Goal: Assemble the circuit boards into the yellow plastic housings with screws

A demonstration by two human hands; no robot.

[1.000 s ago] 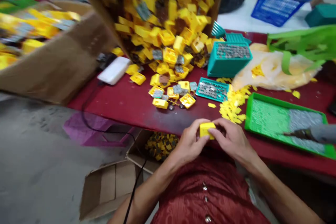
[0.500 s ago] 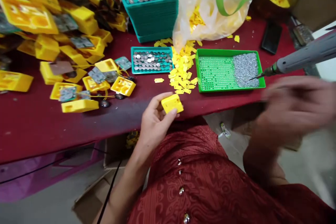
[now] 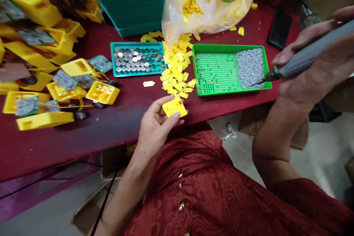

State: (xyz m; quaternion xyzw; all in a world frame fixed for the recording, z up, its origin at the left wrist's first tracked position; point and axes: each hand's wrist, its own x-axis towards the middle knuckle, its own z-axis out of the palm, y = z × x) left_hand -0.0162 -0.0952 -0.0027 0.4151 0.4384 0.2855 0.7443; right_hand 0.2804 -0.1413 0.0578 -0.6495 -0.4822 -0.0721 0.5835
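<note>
Holding the small yellow case (image 3: 174, 107) is my left hand (image 3: 155, 127), thumb on its upper face, at the near edge of the red table (image 3: 124, 107). My right hand (image 3: 306, 81) is well apart from it, closed around the grey power tool (image 3: 309, 49). The long axis of this tool goes slanting, from upper right down to its tip, which is at the small metal pieces (image 3: 250, 66) inside the green tray (image 3: 212, 75); if it touches them, I cannot tell. So the case lies to the left of the tip and nearer to the body, and the left hand is the nearer one. Its long side I cannot judge surely.
</note>
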